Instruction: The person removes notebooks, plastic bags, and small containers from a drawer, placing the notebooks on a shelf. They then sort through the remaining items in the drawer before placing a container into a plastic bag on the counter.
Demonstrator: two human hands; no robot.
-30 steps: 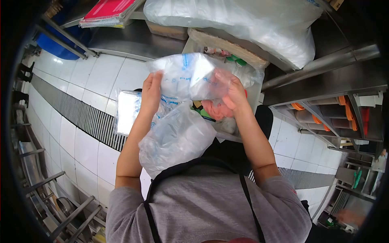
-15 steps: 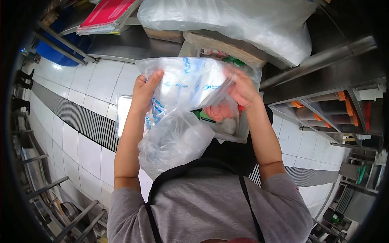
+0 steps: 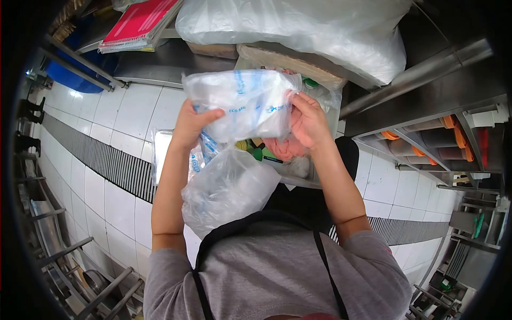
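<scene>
The head view showed the left hand (image 3: 188,124) and right hand (image 3: 311,124) pinching opposite ends of a printed plastic bag (image 3: 242,104) above the bin (image 3: 305,183); light, even tension seemed best for keeping the film smooth.

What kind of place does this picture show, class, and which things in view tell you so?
Probably the working area of a commercial kitchen or a similar food workplace: the white tiled floor has a long drain grating, and a steel counter and metal racks surround the person.
</scene>
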